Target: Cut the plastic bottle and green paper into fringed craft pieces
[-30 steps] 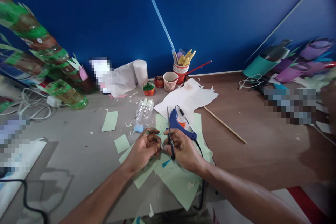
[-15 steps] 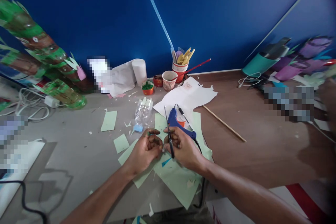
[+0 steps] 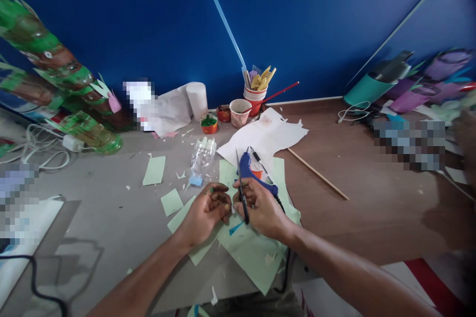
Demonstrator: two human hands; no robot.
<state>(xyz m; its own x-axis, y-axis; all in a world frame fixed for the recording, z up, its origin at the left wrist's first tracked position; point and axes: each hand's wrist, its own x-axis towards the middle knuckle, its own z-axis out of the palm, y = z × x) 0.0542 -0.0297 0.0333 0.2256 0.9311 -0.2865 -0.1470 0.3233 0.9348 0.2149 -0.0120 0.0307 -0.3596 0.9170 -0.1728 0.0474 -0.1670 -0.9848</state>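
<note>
My right hand is closed around a pair of black-handled scissors, blades pointing away from me. My left hand is pinched shut right beside it, fingertips almost touching the right hand; what it pinches is too small to make out. Both hands hover over sheets of pale green paper. A blue glue gun lies just beyond my right hand, its black cord running back past my wrist. A small blue paper scrap lies on the green sheet under my hands.
A crushed clear plastic bottle lies beyond my left hand. White paper, a thin wooden stick, cups of tools and paint and a paper roll sit further back. Painted bottle crafts stand left, purple crafts right.
My hands have stayed together in nearly the same spot; the scissors' blades have tilted very slightly. Nothing else has moved.
</note>
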